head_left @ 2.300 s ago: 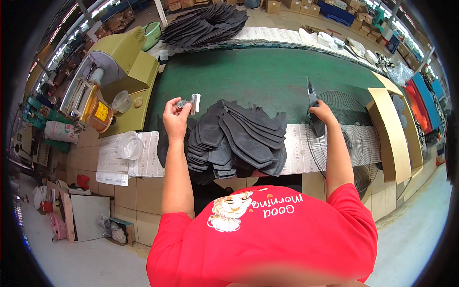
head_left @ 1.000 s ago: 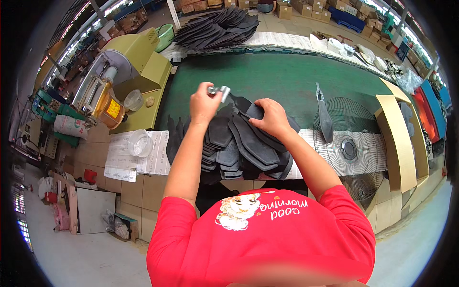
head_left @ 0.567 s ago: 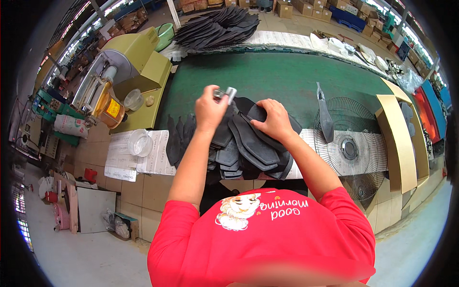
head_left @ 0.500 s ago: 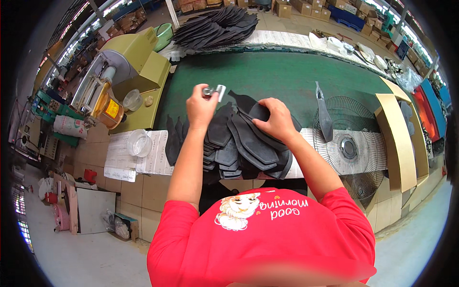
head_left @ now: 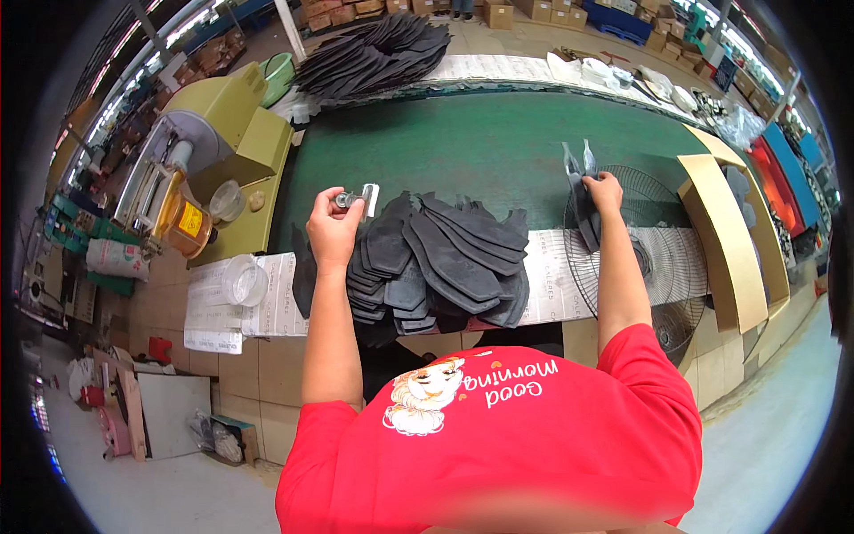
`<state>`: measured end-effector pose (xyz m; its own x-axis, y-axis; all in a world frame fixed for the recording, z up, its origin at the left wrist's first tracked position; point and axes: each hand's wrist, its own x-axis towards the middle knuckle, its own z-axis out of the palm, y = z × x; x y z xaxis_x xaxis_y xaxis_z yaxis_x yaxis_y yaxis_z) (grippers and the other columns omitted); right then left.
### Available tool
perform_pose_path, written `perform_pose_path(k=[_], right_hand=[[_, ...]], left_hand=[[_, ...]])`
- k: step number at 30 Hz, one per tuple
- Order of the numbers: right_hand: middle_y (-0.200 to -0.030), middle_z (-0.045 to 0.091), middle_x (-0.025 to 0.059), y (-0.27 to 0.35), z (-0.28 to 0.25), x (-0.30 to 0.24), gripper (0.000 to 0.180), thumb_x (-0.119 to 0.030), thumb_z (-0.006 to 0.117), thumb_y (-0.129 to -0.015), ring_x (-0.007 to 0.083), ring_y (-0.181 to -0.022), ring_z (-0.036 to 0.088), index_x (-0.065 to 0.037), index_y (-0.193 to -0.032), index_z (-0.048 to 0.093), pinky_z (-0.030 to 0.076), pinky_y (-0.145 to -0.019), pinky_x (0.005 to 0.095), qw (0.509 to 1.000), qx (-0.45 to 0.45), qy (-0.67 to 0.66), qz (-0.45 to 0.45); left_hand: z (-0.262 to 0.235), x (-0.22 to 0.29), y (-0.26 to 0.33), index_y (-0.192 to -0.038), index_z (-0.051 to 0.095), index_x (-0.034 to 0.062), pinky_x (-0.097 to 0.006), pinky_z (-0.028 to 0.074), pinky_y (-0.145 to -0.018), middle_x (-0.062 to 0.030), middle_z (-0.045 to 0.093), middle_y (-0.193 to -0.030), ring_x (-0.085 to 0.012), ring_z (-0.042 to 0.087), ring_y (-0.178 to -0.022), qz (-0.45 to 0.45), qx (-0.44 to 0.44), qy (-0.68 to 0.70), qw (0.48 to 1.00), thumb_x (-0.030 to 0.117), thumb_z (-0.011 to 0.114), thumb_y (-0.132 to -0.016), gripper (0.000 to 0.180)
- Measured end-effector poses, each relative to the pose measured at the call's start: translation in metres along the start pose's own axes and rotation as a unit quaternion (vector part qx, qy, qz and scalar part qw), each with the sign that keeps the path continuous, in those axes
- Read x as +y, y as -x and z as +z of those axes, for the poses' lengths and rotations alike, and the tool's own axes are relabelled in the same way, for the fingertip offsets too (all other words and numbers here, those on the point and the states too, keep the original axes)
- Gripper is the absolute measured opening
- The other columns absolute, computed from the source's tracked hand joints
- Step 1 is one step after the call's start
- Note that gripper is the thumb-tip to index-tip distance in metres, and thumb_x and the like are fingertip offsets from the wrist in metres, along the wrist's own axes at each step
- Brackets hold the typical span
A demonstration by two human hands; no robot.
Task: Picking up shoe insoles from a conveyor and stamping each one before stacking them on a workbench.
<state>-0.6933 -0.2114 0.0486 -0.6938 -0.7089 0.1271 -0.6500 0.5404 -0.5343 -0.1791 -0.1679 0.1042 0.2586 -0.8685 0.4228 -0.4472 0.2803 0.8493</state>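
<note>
- The right hand [head_left: 606, 190] is pinching a dark cut piece [head_left: 583, 206], laying it on the wire fan guard [head_left: 663, 267].
- The left hand [head_left: 333, 233] is clamping a small metal roller tool [head_left: 356, 198] just beyond the fanned pile of dark pieces [head_left: 440, 262] on the worktop [head_left: 471, 147].
- Best to be setting it flat, edges aligned.

Count, bench as seen from above the worker. Hands: 2, the left hand [head_left: 334, 233] and the right hand [head_left: 607, 190]. Small metal tool [head_left: 356, 199]: 1, in the left hand. Heaps of dark cut pieces: 2, the near heap [head_left: 436, 262] at centre and the far heap [head_left: 374, 52] at 12 o'clock; pieces per heap too overlapped to count. Wire fan guard [head_left: 636, 258]: 1, at 3 o'clock. Clear plastic cups: 2, one cup [head_left: 244, 280] at 9 o'clock, a second cup [head_left: 228, 201] at 10 o'clock. Yellow-green machine [head_left: 209, 133]: 1.
</note>
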Motion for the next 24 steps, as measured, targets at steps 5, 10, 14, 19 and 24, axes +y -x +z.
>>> perform_pose_path(k=[5,10,14,19,24], right_hand=[[-0.117,0.063,0.017,0.064,0.011,-0.075,0.06,-0.036,0.072,-0.072,0.0346,-0.108,0.06,-0.006,-0.123,0.059,0.048,-0.091,0.0431,0.949,0.128,-0.097,-0.27],[-0.123,0.061,0.0223,0.167,0.026,-0.159,0.069,-0.051,0.07,-0.075,0.0356,-0.116,0.058,-0.001,-0.121,0.061,0.046,-0.098,0.0392,0.879,-0.323,0.097,-0.336],[-0.12,0.062,0.0221,0.163,0.04,-0.153,0.065,-0.052,0.073,-0.07,0.0346,-0.112,0.059,0.0,-0.108,0.07,0.049,-0.094,0.0382,0.852,-0.41,0.063,-0.318],[-0.106,0.064,0.017,0.187,0.012,-0.151,0.056,-0.04,0.077,-0.064,0.0333,-0.104,0.059,-0.001,-0.104,0.071,0.049,-0.092,0.0397,0.877,-0.261,-0.017,-0.404],[-0.101,0.058,0.0118,0.212,-0.015,-0.162,0.053,-0.033,0.077,-0.063,0.0293,-0.102,0.055,-0.002,-0.105,0.069,0.049,-0.089,0.0394,0.871,-0.132,-0.086,-0.465]], left_hand=[[0.0,0.004,0.002,-0.107,0.063,0.0011,-0.028,0.053,-0.065,-0.0085,0.069,-0.077,-0.0135,0.067,-0.069,0.009,0.003,-0.007,1.0,0.015,0.078,-0.075,0.037],[0.021,0.013,0.004,-0.105,0.063,0.0008,-0.029,0.054,-0.067,-0.0097,0.07,-0.079,-0.0154,0.069,-0.07,0.016,-0.025,-0.002,1.0,0.019,0.077,-0.075,0.038],[0.027,0.025,0.01,-0.105,0.063,0.0032,-0.031,0.055,-0.067,-0.0103,0.07,-0.077,-0.0181,0.07,-0.07,0.017,-0.049,-0.027,0.998,0.02,0.078,-0.074,0.038],[0.041,0.039,0.017,-0.107,0.063,0.0003,-0.026,0.053,-0.066,-0.0079,0.07,-0.08,-0.0111,0.066,-0.07,0.029,-0.086,-0.014,0.996,0.014,0.077,-0.077,0.036],[0.058,0.045,0.024,-0.106,0.063,0.0037,-0.031,0.054,-0.064,-0.0105,0.07,-0.077,-0.0179,0.069,-0.067,0.085,-0.097,-0.078,0.989,0.018,0.077,-0.075,0.037]])
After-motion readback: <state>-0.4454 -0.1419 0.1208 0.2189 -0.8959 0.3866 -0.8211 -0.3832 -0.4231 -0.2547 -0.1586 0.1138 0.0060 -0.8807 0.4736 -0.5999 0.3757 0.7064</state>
